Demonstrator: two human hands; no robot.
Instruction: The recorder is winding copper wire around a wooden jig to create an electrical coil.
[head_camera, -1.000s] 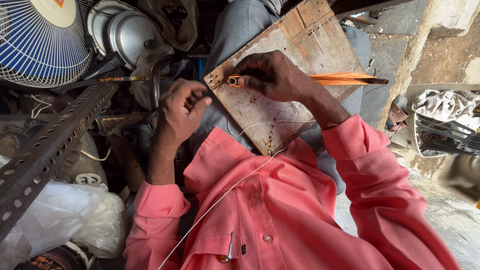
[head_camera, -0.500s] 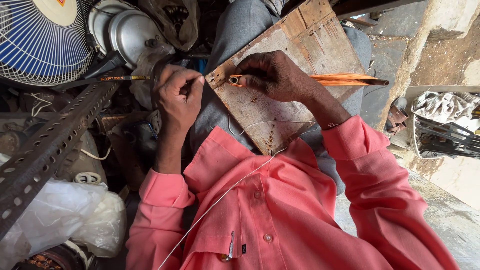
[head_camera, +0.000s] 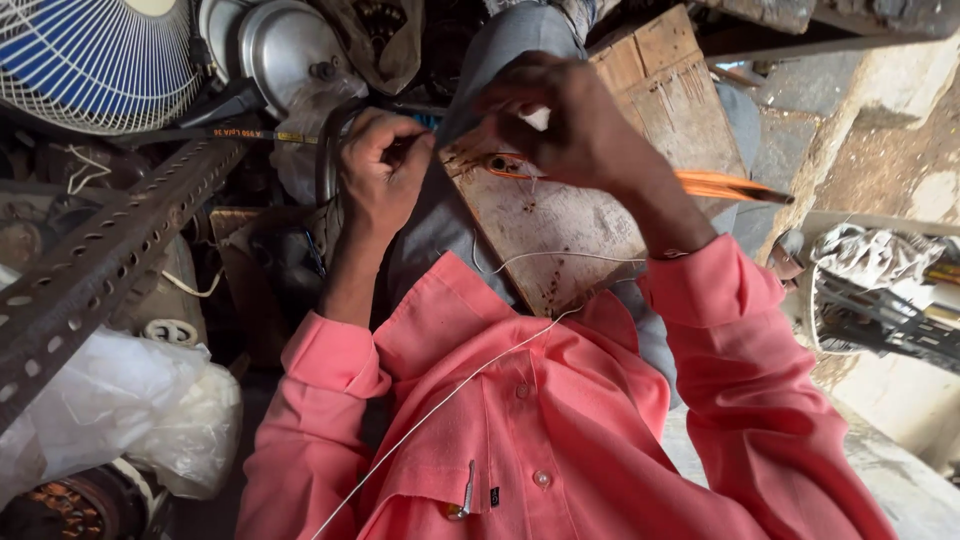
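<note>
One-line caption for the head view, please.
Person in a pink shirt, left hand and right hand at a wooden board beside an orange-handled tool.

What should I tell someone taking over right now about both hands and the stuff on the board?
Left hand: fingers curled shut at the worn wooden board's left edge; what they pinch is hidden.
Right hand: blurred, over one end of the long orange-handled tool lying on the board.
Thin white wire: runs loose from the board down the pink shirt.
Done and left: cannot tell from this view.
</note>
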